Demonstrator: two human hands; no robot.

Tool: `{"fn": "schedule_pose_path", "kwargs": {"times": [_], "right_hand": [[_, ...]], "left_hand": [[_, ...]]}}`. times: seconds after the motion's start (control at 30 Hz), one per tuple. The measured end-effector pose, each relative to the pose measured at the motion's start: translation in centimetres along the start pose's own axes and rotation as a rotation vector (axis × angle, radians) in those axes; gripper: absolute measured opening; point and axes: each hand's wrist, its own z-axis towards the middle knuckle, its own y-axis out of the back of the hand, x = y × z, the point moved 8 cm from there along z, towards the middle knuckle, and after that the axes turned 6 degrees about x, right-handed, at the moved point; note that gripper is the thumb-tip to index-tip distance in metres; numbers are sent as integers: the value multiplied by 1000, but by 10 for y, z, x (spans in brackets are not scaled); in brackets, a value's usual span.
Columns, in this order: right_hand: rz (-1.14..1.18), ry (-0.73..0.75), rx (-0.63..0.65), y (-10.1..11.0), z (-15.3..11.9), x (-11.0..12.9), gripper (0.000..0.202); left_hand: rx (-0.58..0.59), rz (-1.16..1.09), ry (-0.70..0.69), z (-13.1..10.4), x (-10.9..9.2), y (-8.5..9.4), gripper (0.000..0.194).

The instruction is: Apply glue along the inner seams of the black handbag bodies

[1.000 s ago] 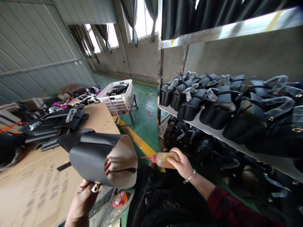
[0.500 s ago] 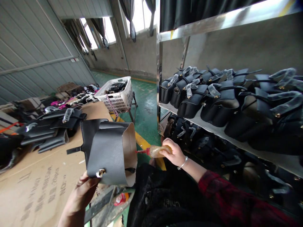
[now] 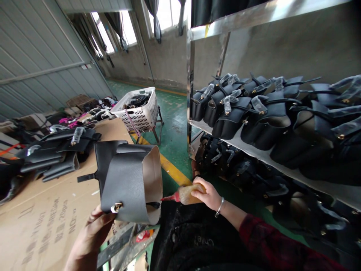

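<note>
A black bag body (image 3: 126, 180) with a beige lining lies on its side in the air, its open end turned right. My left hand (image 3: 97, 227) grips its lower left edge near a gold clasp (image 3: 117, 207); a strap tab (image 3: 86, 177) sticks out to the left. My right hand (image 3: 207, 194) is wrapped round a squeeze bottle (image 3: 188, 194) of yellowish stuff with a red nozzle. The tip of that nozzle is at the right rim of the bag's opening, near its lower part. Whether the tip touches the rim I cannot tell.
Flat cardboard (image 3: 53, 203) covers the surface at left, with a stack of black bag pieces (image 3: 62, 154) on it. Beyond stands a white basket (image 3: 141, 114) on a stand. A metal rack (image 3: 189, 86) at right bears several black bags (image 3: 231, 122).
My right hand has moved down with the bottle, and the nozzle tip has gone lower along the bag's rim. The bag has hardly shifted in my left hand.
</note>
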Motion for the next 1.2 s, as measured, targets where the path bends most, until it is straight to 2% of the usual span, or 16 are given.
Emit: {"fn": "schedule_pose_path", "kwargs": {"times": [0.13, 0.3, 0.43, 0.57, 0.77, 1.0, 1.2], "right_hand": [[32, -97, -18, -2, -2, -11, 18], [-65, -44, -216, 19, 4, -10, 21], [-21, -28, -285, 24, 5, -10, 24], [-3, -79, -266, 15, 7, -16, 26], [16, -165, -167, 0, -1, -25, 29], [198, -287, -86, -12, -22, -25, 35], [323, -330, -102, -19, -36, -25, 43]], "left_hand": [[17, -13, -7, 0, 0, -3, 27], [22, -25, -35, -3, -1, -5, 20], [15, -21, -60, -5, -3, -6, 21], [12, -13, -86, -6, -7, -11, 22], [-29, 11, -85, -11, -5, -14, 22], [-69, -5, -77, -17, -2, -16, 27], [-97, 24, -69, -22, 3, -12, 28]]}}
